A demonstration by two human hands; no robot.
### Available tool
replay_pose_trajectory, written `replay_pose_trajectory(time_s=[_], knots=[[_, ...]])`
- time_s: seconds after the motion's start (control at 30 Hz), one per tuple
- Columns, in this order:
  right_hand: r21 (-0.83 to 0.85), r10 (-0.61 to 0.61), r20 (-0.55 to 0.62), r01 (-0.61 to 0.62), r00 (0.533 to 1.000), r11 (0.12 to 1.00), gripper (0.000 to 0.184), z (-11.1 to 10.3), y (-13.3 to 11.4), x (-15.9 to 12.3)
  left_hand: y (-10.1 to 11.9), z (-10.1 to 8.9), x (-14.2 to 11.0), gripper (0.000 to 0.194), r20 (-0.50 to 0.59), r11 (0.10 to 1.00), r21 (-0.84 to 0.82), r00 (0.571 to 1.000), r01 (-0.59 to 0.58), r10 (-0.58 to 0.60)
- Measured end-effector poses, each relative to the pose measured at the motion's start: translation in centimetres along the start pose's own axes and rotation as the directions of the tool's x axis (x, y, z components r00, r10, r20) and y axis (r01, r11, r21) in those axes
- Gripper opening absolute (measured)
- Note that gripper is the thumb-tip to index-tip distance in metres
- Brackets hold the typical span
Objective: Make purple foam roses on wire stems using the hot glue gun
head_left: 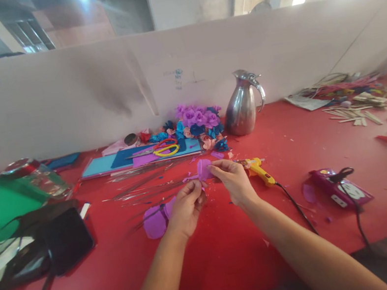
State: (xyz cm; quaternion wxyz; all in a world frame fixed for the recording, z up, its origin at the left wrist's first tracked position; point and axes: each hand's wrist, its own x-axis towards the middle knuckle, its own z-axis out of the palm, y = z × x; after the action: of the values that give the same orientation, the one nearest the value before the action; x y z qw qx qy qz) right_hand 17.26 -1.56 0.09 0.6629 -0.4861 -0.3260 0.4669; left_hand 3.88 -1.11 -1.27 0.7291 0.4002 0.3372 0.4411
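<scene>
Between my two hands, above the red table, is a purple paper petal piece (pixel 204 168). My right hand (pixel 234 177) pinches its right edge between thumb and fingers. Just below and to the left, my left hand (pixel 189 200) is closed in a pinch at the lower end of the same paper, where a thin strip shows; whether a wire stem is also in it I cannot make out. Beside my left wrist lie more purple paper pieces (pixel 155 223) with a dark strip across them. A yellow glue gun (pixel 261 171) rests right of my right hand, partly hidden by it.
Thin wires (pixel 145 189) lie behind my left hand. Scissors (pixel 166 148) sit on coloured paper sheets (pixel 100 166), near finished paper flowers (pixel 198 118) and a metal jug (pixel 242 106). A purple power strip (pixel 341 189) with cords is at right. A black phone (pixel 69 242) lies left.
</scene>
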Motion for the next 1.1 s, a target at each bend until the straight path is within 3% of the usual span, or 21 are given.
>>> replay_pose_trajectory(time_s=[0.5, 1.1], knots=[[0.064, 0.0, -0.025, 0.002, 1.0, 0.998, 0.023, -0.1, 0.4, 0.1, 0.3, 0.1, 0.0, 0.029, -0.101, 0.992, -0.118, 0.995, -0.04, 0.028], [0.058, -0.045, 0.021, 0.043, 0.999, 0.997, 0.023, 0.9, 0.9, -1.2, -0.5, 0.8, 0.2, 0.03, -0.193, 0.99, -0.115, 0.98, -0.078, 0.054]])
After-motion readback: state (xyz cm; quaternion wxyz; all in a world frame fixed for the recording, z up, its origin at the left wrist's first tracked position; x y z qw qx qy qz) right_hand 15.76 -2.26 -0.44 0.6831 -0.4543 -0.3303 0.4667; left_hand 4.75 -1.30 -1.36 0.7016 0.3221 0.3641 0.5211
